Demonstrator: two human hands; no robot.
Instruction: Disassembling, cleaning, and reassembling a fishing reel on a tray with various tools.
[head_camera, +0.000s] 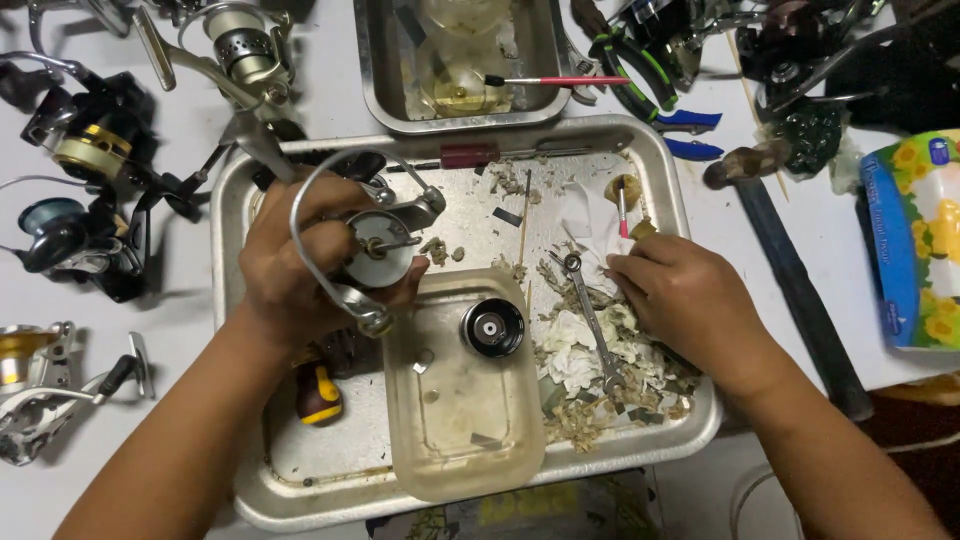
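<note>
Head view, left hand: The left hand (290, 265) is seen closed around the body of a fishing reel (375, 250), which is held over the left part of a metal tray (640, 450). The reel's wire bail is looped in front of the fingers and its round face is turned toward the camera.

Head view, right hand: The right hand (680, 295) is held palm down over the right part of the tray, fingers curled and pinched together on a small brush (621, 212) with a pink handle. Its tip is set against a small tan piece near the tray's far right corner.

Head view, hands together: The two hands are kept well apart, one at each side of the tray.

Head view, tray contents: A clear plastic tub (460, 400) is set between the hands, with a black round reel part (492, 327) resting in it. A spanner (592, 320) is laid on scraps of dirty paper just beside the right hand. A yellow and black tool handle (318, 392) lies under the left wrist.

Head view, surroundings: Several other reels (85, 150) are spread on the table to the left. A second metal tray (380, 80) stands beyond, with a red-handled brush (560, 81) across its rim. A flowered tissue pack (915, 240) is at the right edge.
</note>
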